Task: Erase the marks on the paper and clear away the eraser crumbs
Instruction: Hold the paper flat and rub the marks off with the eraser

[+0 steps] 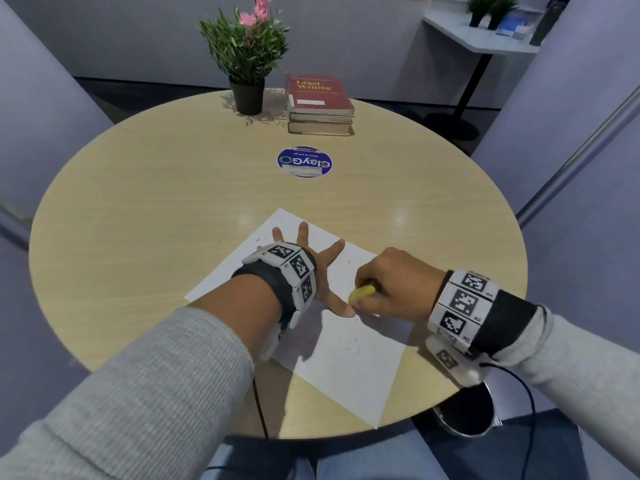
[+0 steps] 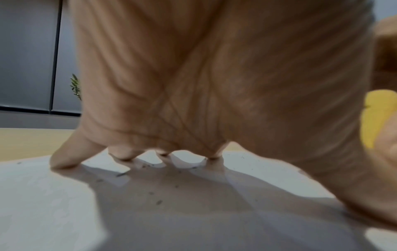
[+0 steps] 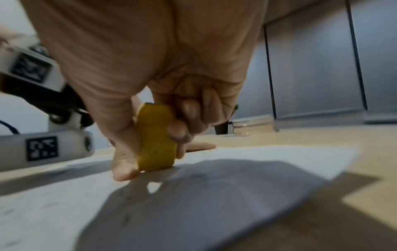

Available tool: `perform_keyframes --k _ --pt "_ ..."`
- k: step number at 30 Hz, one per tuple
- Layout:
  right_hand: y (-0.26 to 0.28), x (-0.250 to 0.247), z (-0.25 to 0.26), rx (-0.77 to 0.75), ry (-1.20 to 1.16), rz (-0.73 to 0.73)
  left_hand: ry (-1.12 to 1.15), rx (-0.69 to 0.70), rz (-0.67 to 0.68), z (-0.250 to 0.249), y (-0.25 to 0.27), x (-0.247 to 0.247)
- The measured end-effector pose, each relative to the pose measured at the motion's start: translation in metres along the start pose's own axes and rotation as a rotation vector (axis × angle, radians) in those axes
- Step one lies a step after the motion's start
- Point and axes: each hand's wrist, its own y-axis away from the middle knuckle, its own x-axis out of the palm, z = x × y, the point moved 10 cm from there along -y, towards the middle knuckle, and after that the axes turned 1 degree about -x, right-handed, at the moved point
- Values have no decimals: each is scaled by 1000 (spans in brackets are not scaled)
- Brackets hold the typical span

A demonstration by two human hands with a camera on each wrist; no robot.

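A white sheet of paper [image 1: 339, 362] lies on the round wooden table [image 1: 173, 202], near its front edge. My left hand [image 1: 311, 258] presses on the paper with fingers spread straight. Its fingertips [image 2: 62, 163] touch the sheet in the left wrist view. My right hand [image 1: 391, 285] grips a yellow eraser [image 1: 362, 292] just right of the left thumb. In the right wrist view the eraser [image 3: 155, 137] stands on end against the paper [image 3: 236, 195], pinched between thumb and fingers. Small dark crumbs [image 2: 159, 202] and thin marks [image 1: 356, 348] are scattered over the sheet.
A potted plant [image 1: 247, 57] and a stack of books [image 1: 318, 105] stand at the table's far side. A round blue sticker [image 1: 304, 162] lies mid-table. A dark bin [image 1: 465, 410] sits below the table's front right edge. Grey partitions surround the table.
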Motion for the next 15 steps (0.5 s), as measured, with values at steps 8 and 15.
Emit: perform_keyframes --k 8,15 --pt "-1 -12 -20 81 -2 -52 26 13 -4 0 1 0" --pt "-7 -30 -51 150 9 -96 59 28 -13 -2 5 -3"
